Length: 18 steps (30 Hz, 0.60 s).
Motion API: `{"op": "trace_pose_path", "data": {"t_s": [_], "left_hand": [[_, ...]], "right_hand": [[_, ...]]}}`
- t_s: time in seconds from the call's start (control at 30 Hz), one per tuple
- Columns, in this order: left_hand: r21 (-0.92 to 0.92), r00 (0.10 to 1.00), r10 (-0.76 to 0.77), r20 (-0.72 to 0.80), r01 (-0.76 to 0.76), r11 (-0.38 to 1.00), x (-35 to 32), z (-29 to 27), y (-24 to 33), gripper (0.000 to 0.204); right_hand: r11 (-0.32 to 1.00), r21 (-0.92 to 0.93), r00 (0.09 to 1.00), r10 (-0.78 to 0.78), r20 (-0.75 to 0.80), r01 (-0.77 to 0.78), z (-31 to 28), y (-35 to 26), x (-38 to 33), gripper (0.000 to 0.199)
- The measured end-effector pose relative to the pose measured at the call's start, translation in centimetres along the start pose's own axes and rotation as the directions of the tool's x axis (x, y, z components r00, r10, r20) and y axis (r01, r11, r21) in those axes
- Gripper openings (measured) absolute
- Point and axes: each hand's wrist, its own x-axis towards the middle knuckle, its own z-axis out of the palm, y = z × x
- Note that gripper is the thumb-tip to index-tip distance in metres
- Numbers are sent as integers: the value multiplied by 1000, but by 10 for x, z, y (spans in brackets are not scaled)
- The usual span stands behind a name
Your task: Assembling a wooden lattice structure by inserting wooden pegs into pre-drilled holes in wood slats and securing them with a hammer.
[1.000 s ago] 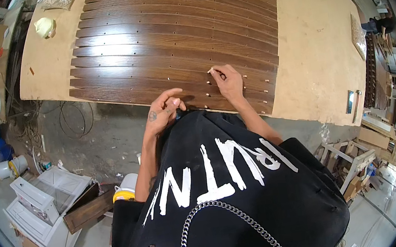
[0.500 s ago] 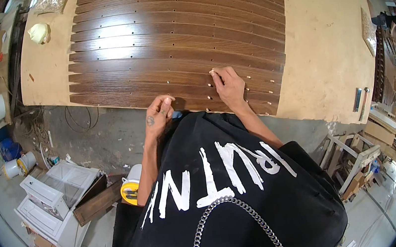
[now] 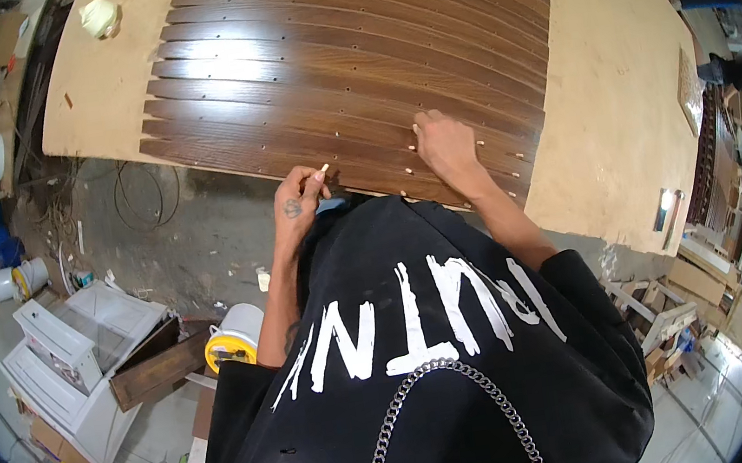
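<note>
Dark brown wooden slats (image 3: 278,94) lie side by side, dotted with small holes. Between the thumb and fingers of my left hand (image 3: 298,202) is a short pale wooden dowel (image 3: 324,169), held just above the slats' near edge. My right hand (image 3: 450,144) is closed, its curled fingertips down on a slat further to the right; whatever they hold is hidden. Around that hand several dowels stick up or lie on the slats, among them a near dowel (image 3: 410,170) and a right-hand dowel (image 3: 520,156).
Under the slats is a pale board (image 3: 611,97), showing at both sides. A cream lump (image 3: 100,19) sits at its far left, a clear bag (image 3: 689,86) at its right edge. Below on the floor are a yellow-lidded bucket (image 3: 239,331) and white furniture parts (image 3: 70,365).
My right hand has moved slightly right and turned its fingertips down, hiding the dowel it pinched. The dowel in my left hand now points up into view. The whole view has shifted.
</note>
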Motion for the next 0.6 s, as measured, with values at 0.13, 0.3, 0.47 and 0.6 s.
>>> {"op": "trace_pose_path", "data": {"t_s": [0.13,0.3,0.47,0.6], "left_hand": [[3,997,-52,64,52,999,-10,0,20,22],[-324,980,17,197,49,945,-15,3,-14,22],[-471,985,16,169,67,880,-16,2,-26,23],[-415,965,-252,77,261,872,-22,-2,-6,37]], "right_hand": [[990,135,973,-11,-231,43,-40,-39,-11,23],[278,902,885,-241,399,-331,-14,-93,-17,18],[162,905,870,-250,424,-394,3,-104,-12,15],[363,903,961,-61,269,-230,17,-92,17,17]]}}
